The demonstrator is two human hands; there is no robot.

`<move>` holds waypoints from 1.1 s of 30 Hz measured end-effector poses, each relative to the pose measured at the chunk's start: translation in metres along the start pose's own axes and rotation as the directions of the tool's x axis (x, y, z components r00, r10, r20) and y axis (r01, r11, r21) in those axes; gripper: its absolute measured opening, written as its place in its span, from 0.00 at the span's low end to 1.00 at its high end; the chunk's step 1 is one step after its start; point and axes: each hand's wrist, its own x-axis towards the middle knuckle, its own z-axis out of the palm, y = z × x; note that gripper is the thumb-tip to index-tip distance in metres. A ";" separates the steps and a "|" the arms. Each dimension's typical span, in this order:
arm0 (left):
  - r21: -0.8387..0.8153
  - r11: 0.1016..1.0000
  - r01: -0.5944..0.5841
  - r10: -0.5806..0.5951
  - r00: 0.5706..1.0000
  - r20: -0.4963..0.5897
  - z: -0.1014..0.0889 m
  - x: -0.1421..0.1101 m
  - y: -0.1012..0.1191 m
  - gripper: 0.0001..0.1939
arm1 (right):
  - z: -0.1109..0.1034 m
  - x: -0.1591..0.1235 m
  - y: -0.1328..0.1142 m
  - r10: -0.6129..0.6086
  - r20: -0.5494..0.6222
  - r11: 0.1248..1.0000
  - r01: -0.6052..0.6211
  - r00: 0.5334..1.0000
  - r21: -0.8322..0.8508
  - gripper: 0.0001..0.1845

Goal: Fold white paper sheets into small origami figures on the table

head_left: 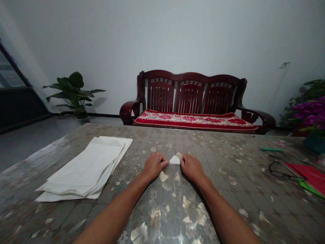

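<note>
Small folded piece of white paper (174,160) is being held down on the table between both hands, tip pointing away, its ends pinned under the curled fingers of the left hand (154,165) and the right hand (192,167), so neither hand is open. Off to the left a stack of lined paper (86,168) is laid on the glossy patterned table cover (228,203), glasses (284,170) and a red folder (311,178) are seen on the right, and a dark wood bench (193,91) with a red cushion (196,120) is set behind the table
</note>
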 end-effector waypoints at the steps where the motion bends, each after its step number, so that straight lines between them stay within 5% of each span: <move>1: 0.018 1.000 0.013 -0.013 1.000 -0.013 0.001 0.000 0.001 0.09 | 0.000 0.000 0.000 0.001 0.001 1.000 -0.001 1.000 0.002 0.13; 18: 0.187 0.982 0.002 0.007 0.999 -0.050 0.009 -0.001 0.011 0.08 | 0.001 -0.001 0.000 0.031 -0.001 0.999 -0.031 1.000 0.017 0.12; 33: 0.120 0.990 -0.068 0.071 0.997 -0.016 0.013 -0.005 0.014 0.12 | 0.003 0.002 0.005 0.005 0.017 0.999 -0.005 1.000 0.041 0.10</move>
